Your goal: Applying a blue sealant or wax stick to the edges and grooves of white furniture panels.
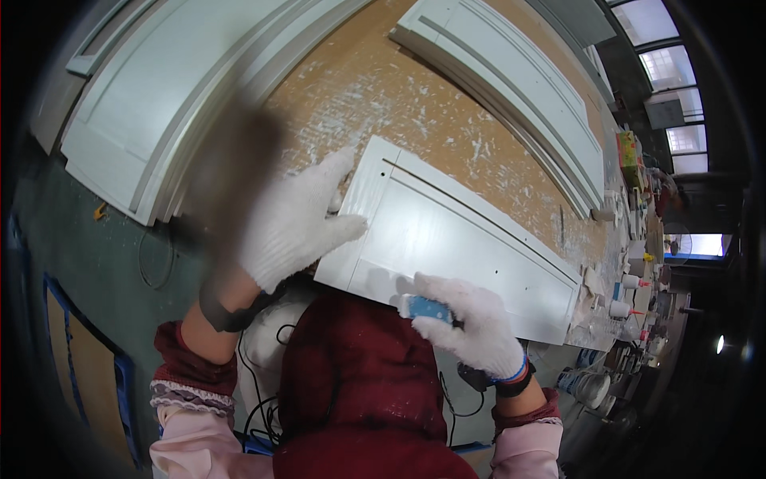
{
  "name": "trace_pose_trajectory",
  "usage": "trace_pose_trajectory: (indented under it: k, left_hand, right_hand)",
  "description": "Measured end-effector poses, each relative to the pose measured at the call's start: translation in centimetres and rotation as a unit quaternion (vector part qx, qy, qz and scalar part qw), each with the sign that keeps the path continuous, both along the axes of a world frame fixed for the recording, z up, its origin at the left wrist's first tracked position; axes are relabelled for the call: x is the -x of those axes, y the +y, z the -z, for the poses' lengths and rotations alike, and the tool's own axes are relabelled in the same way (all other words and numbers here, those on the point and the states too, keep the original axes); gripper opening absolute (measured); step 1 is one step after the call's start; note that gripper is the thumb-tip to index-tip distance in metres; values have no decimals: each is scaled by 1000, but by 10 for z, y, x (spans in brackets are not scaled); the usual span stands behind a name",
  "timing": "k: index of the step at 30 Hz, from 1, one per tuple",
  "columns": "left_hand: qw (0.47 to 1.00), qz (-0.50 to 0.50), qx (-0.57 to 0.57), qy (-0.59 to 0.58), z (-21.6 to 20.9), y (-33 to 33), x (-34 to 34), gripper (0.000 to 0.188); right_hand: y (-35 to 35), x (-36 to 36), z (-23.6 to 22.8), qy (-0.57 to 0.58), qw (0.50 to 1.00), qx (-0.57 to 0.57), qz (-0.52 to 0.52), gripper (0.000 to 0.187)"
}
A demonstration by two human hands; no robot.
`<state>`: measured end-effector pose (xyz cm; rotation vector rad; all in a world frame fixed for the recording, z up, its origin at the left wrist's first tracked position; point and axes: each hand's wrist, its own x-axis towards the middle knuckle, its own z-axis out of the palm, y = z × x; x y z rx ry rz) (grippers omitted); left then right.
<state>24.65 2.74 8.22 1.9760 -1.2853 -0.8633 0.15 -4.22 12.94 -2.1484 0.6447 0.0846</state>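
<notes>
A white cabinet door panel with a grooved frame and a few small dark holes lies across the near edge of the workbench. My left hand, in a white knit glove, is at the panel's left end. Its thumb rests on the panel and its fingers stretch along the end, spread from the thumb. My right hand, also gloved, grips a small blue block over the panel's near edge. The kind of block is not clear. A dark, blurred shape hides part of the left glove.
White powder and flakes cover the brown workbench top. More white panels stand at the left, and a stack of white panels lies at the far side. White bottles and buckets crowd the right. Black cables hang near my lap.
</notes>
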Motion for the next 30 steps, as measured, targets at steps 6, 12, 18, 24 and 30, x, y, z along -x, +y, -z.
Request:
trace_pose_trajectory:
  k: [6, 12, 18, 24, 30]
  left_hand:
    - [979, -4, -127, -157, -3, -18, 25, 90]
    - [970, 15, -190, -150, -4, -27, 28, 107]
    - [970, -4, -195, -142, -10, -29, 30, 110]
    - [965, -2, -183, -186, -1, -24, 30, 112]
    - [978, -4, -111, -179, 6, -20, 29, 111]
  right_hand:
    - [-56, 11, -20, -38, 986, 131, 97, 39]
    - [-117, -28, -19, -59, 985, 105, 126, 28]
    - [-147, -80, -7, -13, 990, 126, 58, 25]
    - [-153, -114, 16, -66, 990, 124, -14, 20]
    - [-159, -120, 26, -59, 986, 145, -64, 20]
